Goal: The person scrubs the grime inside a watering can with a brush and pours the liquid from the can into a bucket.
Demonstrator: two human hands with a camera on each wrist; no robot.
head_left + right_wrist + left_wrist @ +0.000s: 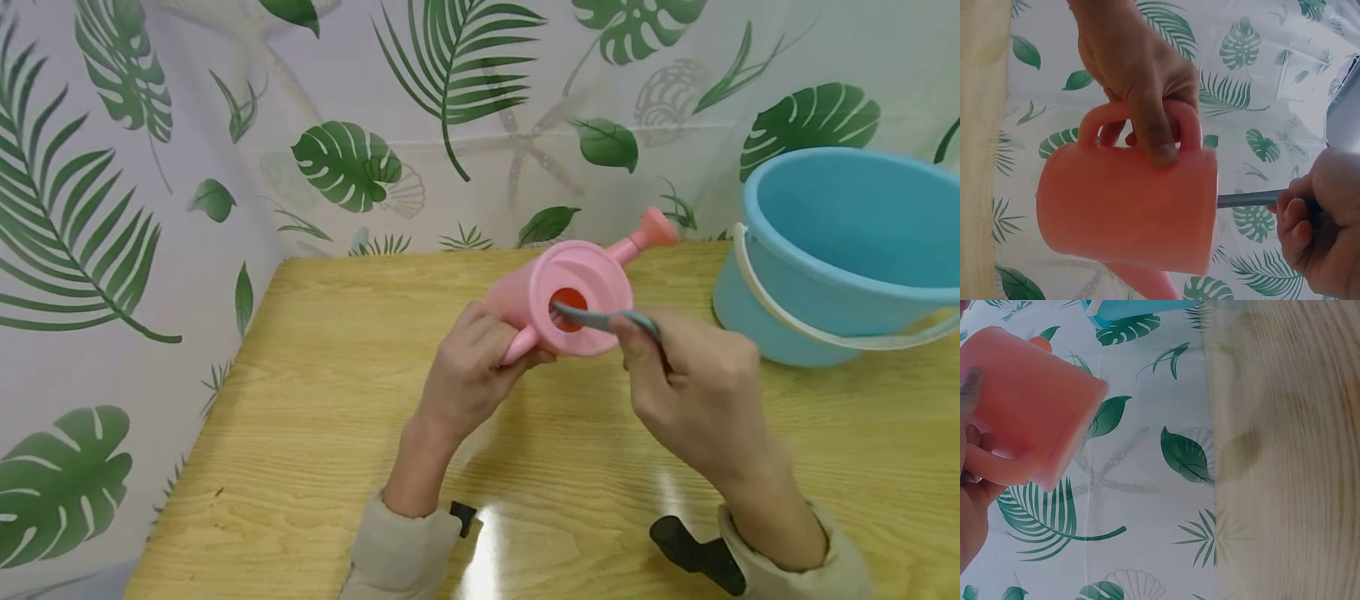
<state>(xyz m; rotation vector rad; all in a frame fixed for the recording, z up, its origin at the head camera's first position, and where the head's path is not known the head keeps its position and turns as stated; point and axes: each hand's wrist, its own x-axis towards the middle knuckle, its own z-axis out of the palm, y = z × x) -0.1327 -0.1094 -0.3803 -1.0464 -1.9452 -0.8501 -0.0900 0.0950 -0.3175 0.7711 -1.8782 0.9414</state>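
Observation:
A pink toy watering can (513, 296) is held up off the table, tilted with its round opening towards me and its spout pointing to the back right. My left hand (468, 358) grips its handle; in the right wrist view the thumb (1157, 140) lies over the handle onto the can's side. Inside, past the opening, the can shows orange-red. My right hand (697, 392) grips a slim grey-blue brush (596, 318), whose pale bristled tip reaches into the opening. The rest of the brush head is hidden within the can.
A light blue bucket (798, 329) with a white handle (787, 321) stands on the wooden table (322, 417) at the right. Behind and left of the table hangs a white sheet (247, 192) with green leaf prints.

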